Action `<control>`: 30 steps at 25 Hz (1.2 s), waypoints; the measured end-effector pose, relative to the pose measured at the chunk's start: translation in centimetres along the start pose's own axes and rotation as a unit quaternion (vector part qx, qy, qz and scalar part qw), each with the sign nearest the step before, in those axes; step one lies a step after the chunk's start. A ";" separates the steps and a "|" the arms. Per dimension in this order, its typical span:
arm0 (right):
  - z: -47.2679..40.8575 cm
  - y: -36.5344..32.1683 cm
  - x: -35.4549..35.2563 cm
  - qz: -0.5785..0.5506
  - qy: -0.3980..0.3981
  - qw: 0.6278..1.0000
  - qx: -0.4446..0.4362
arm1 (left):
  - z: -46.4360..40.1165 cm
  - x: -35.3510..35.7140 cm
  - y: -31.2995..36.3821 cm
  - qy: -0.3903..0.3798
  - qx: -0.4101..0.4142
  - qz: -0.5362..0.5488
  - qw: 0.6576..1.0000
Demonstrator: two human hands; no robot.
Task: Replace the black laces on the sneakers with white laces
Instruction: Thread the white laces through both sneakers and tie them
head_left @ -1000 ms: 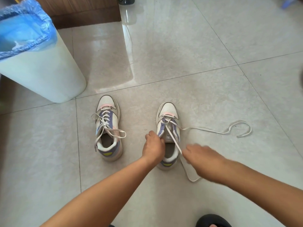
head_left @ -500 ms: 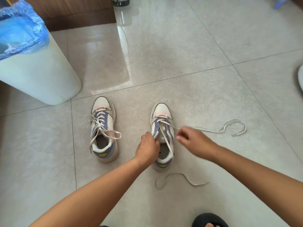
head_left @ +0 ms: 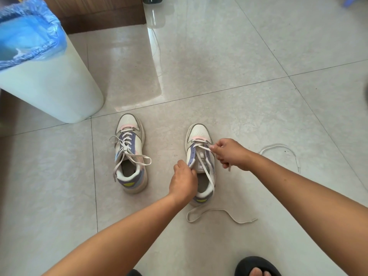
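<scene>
White lace (head_left: 206, 172) is sitting half-threaded in the right sneaker (head_left: 201, 162), and you are working it with both hands. Nearest the camera, your foot in a black slipper (head_left: 256, 265) is showing at the bottom edge. Just past it, one loose end of the lace is trailing off the heel of the right sneaker and lying in a loop on the tiled floor (head_left: 239, 86). Your left hand (head_left: 184, 181) is gripping the left edge of the sneaker's opening, fingers curled over the purple eyelet strip, holding the shoe steady. Your right hand (head_left: 229, 153) is sitting at the right side of the shoe, thumb and forefinger pinching the lace where it is crossing the lower eyelets near the toe; the other fingers are curled in. The far end of the same lace is running out behind your right forearm and curving on the floor to the right. The left sneaker (head_left: 130, 154) is standing beside the right one, apart from it, toes pointing away from you, already laced in white with loose ends draping over its sides. Farther back on the left, a white bin (head_left: 51, 90) with a blue liner (head_left: 27, 32) is standing on the tiles. Behind it, a brown wooden base (head_left: 99, 14) is running along the top.
</scene>
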State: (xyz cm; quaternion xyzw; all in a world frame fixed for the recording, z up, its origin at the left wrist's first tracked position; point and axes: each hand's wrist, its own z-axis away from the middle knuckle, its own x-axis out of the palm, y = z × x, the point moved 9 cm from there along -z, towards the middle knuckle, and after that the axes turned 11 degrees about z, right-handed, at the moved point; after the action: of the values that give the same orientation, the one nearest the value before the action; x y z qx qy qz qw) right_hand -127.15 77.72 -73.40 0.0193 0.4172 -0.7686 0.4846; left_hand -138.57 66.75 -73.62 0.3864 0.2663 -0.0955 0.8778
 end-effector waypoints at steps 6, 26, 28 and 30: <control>1.7 -1.3 -3.2 0.443 0.151 0.867 -0.172 | -0.1 -0.3 -0.7 0.011 -0.025 0.034 0.999; 9.7 13.1 -21.2 -0.278 0.367 0.886 0.059 | -5.0 -2.9 -4.1 0.044 -0.072 -0.022 0.996; 10.2 14.9 -21.3 -0.332 0.356 0.868 0.096 | -5.1 -3.0 -4.1 0.042 -0.078 -0.024 0.996; 10.5 16.5 -21.5 -0.378 0.352 0.848 0.115 | -5.2 -3.0 -4.2 0.040 -0.082 -0.017 0.996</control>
State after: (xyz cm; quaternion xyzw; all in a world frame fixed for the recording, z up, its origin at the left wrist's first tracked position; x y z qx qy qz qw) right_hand -99.25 83.46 -67.51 0.1848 0.4435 -0.8766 -0.0287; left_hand -144.74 67.56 -77.55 0.3118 0.3148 -0.0725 0.8935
